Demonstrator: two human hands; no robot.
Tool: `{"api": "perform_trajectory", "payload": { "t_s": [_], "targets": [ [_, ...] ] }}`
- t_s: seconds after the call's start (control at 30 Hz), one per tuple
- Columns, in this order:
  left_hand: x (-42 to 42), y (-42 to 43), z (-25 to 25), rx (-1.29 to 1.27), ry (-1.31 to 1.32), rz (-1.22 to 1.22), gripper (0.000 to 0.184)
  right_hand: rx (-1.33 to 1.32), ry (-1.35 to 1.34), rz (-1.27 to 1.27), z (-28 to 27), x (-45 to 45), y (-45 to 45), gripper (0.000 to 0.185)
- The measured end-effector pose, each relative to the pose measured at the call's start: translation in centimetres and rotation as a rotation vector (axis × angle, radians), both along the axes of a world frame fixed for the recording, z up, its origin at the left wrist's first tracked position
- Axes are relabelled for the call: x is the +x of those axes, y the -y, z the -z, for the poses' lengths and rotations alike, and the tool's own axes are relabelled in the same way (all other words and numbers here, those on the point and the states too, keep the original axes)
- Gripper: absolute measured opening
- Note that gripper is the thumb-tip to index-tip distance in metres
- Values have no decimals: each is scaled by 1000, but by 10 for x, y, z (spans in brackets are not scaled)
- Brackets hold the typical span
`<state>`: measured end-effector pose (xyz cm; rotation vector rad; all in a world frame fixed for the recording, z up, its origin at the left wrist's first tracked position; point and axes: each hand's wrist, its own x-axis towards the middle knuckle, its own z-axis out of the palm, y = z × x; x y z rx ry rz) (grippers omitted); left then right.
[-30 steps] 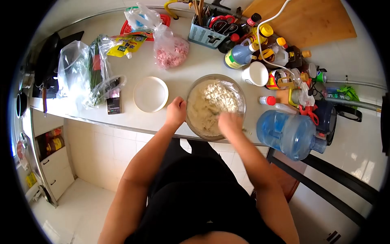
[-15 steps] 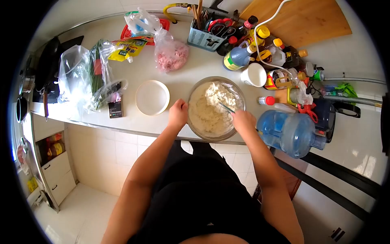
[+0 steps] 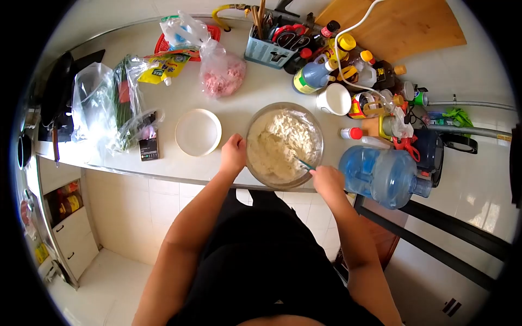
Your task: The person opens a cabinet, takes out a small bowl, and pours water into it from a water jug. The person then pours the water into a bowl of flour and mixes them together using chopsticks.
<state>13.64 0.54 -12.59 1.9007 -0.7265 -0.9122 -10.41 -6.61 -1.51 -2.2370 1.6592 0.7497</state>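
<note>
A large mixing bowl (image 3: 249, 157) stands near the counter's front edge, holding a lumpy, floury dough mixture (image 3: 283, 141). My left hand (image 3: 234, 154) is closed at the bowl's left rim, thumb side up, gripping the edge. In my right hand (image 3: 328, 179), at the lower right rim, is a thin teal-handled utensil (image 3: 305, 165). Its far end is buried in the mixture, so its kind cannot be made out. Left of my left hand sits a shallow white bowl (image 3: 198, 132).
Behind the bowls lies a plastic bag of pink minced meat (image 3: 224, 76). Bottles (image 3: 312, 77), a white cup (image 3: 334, 99) and a big blue water jug (image 3: 380, 176) crowd the right. Green stalks in plastic bags (image 3: 124, 103) and a black box (image 3: 149, 145) lie left.
My right hand has drawn the utensil toward me and down through the mixture, which has shifted in the bowl. My left hand stays at the rim. The whole view has moved slightly.
</note>
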Motion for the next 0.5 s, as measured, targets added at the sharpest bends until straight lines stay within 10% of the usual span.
{"api": "perform_trajectory", "payload": {
  "t_s": [0.5],
  "targets": [
    [1, 2, -3, -9, 38, 53, 13, -76, 82, -89, 22, 31, -17, 34]
  ]
}}
